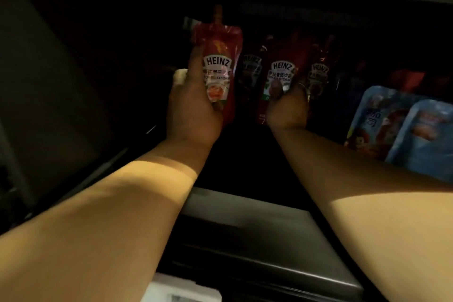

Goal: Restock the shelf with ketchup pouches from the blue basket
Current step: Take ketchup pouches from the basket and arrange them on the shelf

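1. Two bare forearms lie nearest the camera, entering from 7 and 5 o'clock and reaching toward 12 o'clock into a dark shelf (245, 152).
2. Left hand (193, 115): one red ketchup pouch (219, 66) held upright, spout at 12 o'clock, thumb laid up the label face, remaining fingers wrapped behind. One pale tip shows at the hand's 9 o'clock side; what it is cannot be told.
3. Right hand (288, 109): fingers curled round the lower part of a second pouch (280, 68), which stands upright on the shelf with its label facing the camera.
4. Ketchup pouches counted with a legible label: four. One in the left hand, one under the right hand, one dim pouch (251, 68) between them, one more (318, 73) just at 3 o'clock of the right hand. Further dark shapes beyond cannot be counted.
5. Two pale blue packets (382, 120) lie at 3 o'clock, overlapping, well apart from the left hand.
6. One grey shelf edge (257, 216) sits at 6 o'clock, between the forearms.
7. Blue basket: out of view.
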Demonstrator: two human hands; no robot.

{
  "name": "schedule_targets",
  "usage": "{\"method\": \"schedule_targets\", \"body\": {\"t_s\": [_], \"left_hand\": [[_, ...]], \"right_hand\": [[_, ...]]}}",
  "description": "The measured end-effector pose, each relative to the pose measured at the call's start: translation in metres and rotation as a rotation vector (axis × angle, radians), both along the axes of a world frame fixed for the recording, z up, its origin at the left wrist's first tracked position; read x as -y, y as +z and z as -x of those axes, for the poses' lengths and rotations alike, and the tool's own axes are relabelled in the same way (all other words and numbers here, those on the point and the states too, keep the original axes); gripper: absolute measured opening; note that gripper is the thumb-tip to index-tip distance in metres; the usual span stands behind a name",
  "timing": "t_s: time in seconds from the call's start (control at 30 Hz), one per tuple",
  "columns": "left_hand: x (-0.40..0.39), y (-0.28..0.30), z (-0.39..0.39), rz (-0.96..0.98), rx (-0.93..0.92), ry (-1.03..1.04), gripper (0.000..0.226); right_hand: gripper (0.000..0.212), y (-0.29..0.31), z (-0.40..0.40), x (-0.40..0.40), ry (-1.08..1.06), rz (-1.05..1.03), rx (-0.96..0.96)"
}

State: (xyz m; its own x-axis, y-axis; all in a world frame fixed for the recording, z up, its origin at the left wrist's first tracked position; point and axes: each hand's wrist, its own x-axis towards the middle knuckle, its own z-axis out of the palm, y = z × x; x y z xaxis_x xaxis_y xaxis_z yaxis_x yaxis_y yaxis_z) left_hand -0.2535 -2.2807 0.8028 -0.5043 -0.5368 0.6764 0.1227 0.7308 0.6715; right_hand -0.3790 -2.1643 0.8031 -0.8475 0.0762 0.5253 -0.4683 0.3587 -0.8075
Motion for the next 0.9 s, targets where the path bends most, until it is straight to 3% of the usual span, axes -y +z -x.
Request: {"method": "schedule_targets", "body": {"t_s": [0.4, 0.67, 0.83, 0.9], "left_hand": [[0.002, 0.005, 0.026, -0.036, 0.325, 0.026, 0.11], [0.019, 0.011, 0.044, -0.006, 0.4, -0.056, 0.109], [0.028, 0.004, 0.06, 0.054, 0.41, -0.001, 0.075], [0.027, -0.001, 0.064, 0.068, 0.41, 0.012, 0.076]], "right_hand": [[0.055, -0.01, 0.01, 0.003, 0.167, -0.002, -0.008], [0.06, -0.009, 0.018, 0.007, 0.118, 0.017, 0.035], [0.076, -0.012, 0.021, 0.006, 0.135, -0.112, 0.117], [0.09, -0.011, 0.019, 0.006, 0.143, -0.172, 0.166]]}}
